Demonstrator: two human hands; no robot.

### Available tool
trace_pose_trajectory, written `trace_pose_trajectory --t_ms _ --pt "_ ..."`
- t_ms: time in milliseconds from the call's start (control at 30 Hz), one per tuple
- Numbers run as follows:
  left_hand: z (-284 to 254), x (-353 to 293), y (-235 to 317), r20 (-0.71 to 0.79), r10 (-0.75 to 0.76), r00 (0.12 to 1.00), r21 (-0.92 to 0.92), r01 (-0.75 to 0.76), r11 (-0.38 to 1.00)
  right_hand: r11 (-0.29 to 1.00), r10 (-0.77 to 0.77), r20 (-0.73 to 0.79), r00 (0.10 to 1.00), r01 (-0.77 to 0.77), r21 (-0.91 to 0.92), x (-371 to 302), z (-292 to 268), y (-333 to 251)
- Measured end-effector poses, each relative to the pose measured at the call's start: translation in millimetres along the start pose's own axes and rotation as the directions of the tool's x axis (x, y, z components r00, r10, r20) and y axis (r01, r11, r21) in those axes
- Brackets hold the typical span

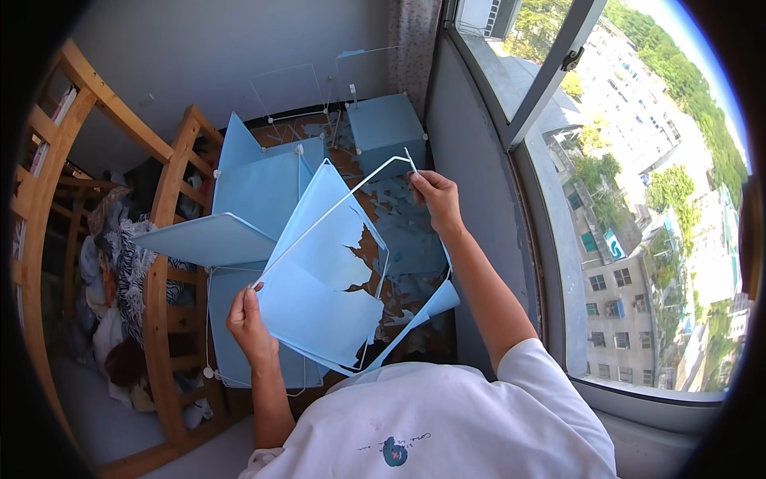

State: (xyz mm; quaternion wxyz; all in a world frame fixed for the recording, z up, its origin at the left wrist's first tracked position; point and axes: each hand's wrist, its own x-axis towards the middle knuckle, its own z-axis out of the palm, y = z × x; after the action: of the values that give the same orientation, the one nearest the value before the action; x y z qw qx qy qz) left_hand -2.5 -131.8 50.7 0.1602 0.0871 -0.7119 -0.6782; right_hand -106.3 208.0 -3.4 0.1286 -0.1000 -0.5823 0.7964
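A thin white wire frame [333, 209] stretches between my two hands, its far end bent at an angle. My left hand [254, 326] is closed around its lower-left end, at the edge of a light blue plastic panel [319, 295]. My right hand [436, 201] pinches the upper end between thumb and fingers. The panel hangs tilted below the wire, its right side torn into ragged gaps. Another loose blue sheet [419, 318] with a wire edge lies under my right forearm.
Blue panel cubes [257, 188] with round white connectors stand ahead and left; another blue cube [388, 128] is near the far wall. Torn blue scraps [407, 211] litter the floor. A wooden bunk frame [163, 319] with clothes behind it borders the left; a window [527, 172] lines the right.
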Motion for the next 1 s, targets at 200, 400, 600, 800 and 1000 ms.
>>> trace_pose_trajectory --t_ms 200,400,600,800,1000 --pt "8 -3 4 0.017 0.024 1.000 0.024 -0.024 0.999 0.962 -0.159 -0.048 0.986 0.144 -0.230 0 6 0" --pt "7 -1 5 0.028 0.032 0.999 0.040 -0.033 0.999 0.987 0.153 0.189 0.970 -0.161 0.026 10 -21 -12" --pt "10 0 3 0.032 0.053 0.998 0.058 -0.054 0.997 0.962 0.268 0.189 0.945 -0.275 0.010 9 -29 -28" --pt "19 -7 11 0.032 0.037 0.999 0.019 -0.037 0.999 0.976 0.216 0.145 0.965 -0.210 -0.057 14 -29 -16" --pt "26 -15 24 0.088 0.123 0.989 0.087 -0.130 0.988 0.803 0.030 -0.126 0.992 -0.099 -0.588 1 -24 15"
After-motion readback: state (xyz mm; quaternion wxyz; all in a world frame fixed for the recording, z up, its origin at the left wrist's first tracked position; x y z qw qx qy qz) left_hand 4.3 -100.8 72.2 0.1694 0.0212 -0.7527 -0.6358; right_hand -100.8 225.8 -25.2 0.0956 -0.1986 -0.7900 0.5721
